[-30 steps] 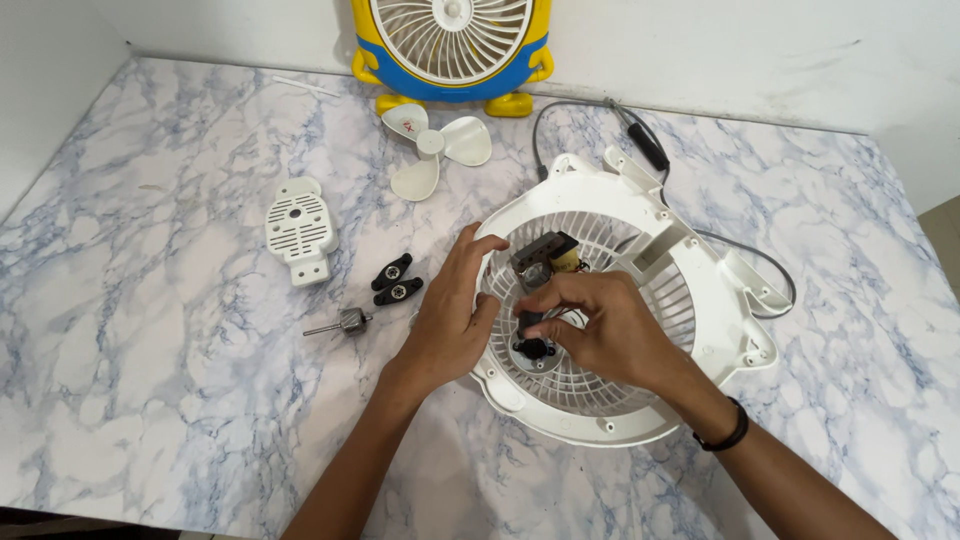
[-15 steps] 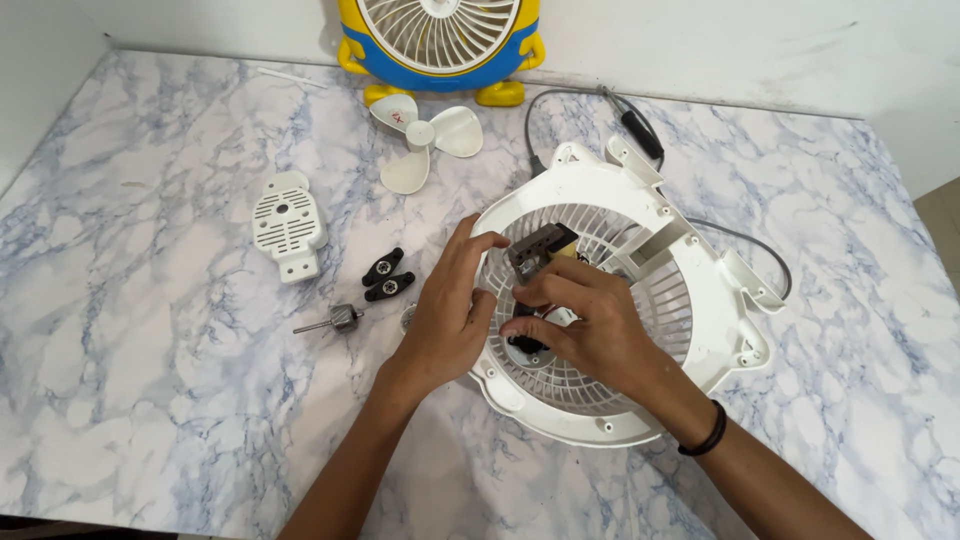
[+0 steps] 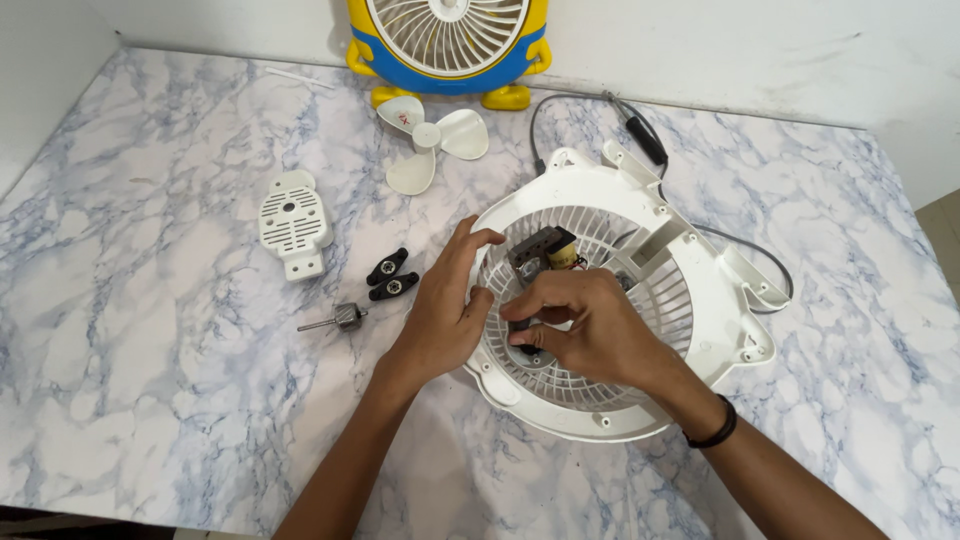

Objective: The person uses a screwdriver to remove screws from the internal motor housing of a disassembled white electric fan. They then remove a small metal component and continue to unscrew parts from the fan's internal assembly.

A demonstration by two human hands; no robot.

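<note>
A white round fan housing (image 3: 700, 300) with a grille lies flat on the marble table. A small motor (image 3: 545, 248) with a copper coil sits at the middle of the grille. My left hand (image 3: 445, 310) rests on the housing's left rim, fingers curled over its edge. My right hand (image 3: 585, 325) is over the grille's centre, its fingertips pinched on a small black part (image 3: 521, 325) just below the motor. A black band is on my right wrist.
Left of the housing lie two black brackets (image 3: 390, 275), a motor shaft (image 3: 340, 319) and a white vented cover (image 3: 293, 222). A white three-blade propeller (image 3: 430, 140) and a yellow-and-blue fan (image 3: 447, 40) stand at the back. A black cord (image 3: 640, 135) runs behind the housing.
The view has shifted slightly. My right hand has slid a little lower over the grille, still pinching the small black part. My left hand stays on the rim.
</note>
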